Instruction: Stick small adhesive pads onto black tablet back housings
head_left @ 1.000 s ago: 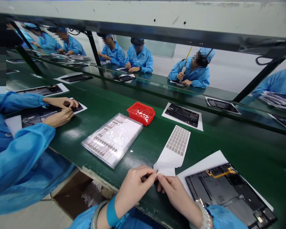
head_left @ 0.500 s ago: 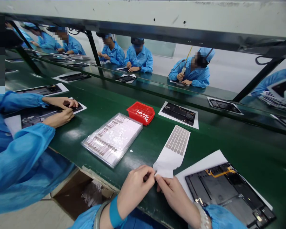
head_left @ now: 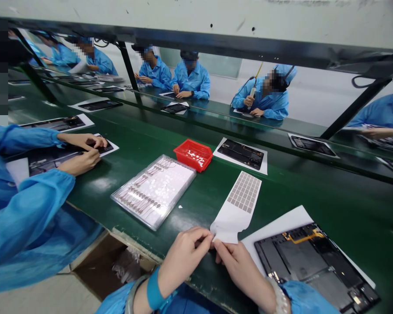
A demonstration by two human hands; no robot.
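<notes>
A white backing sheet (head_left: 231,224) with rows of small grey rectangular stickers on its upper part lies at the centre right. My left hand (head_left: 190,250), with a blue band at the wrist, pinches at the sheet's lower left corner; whatever is between its fingertips is too small to name. My right hand (head_left: 237,266) has thumb and fingers closed on the sheet's lower edge. Just right of it, an opened black device panel (head_left: 314,266) with an orange flex cable rests on white paper. A clear tray (head_left: 163,187) holds rows of small wired parts.
Behind the tray is a red bin (head_left: 193,155) with small white pieces. Another black panel (head_left: 240,153) lies on paper farther back. A co-worker's hands (head_left: 81,152) work at the left. An open cardboard box (head_left: 101,266) is below the table edge. Several people sit across the line.
My left hand has shifted very slightly left at the wrist, its fingers still pinched. The farther black panel has moved a little left. At the far right, a person's arm now reaches over the stack.
</notes>
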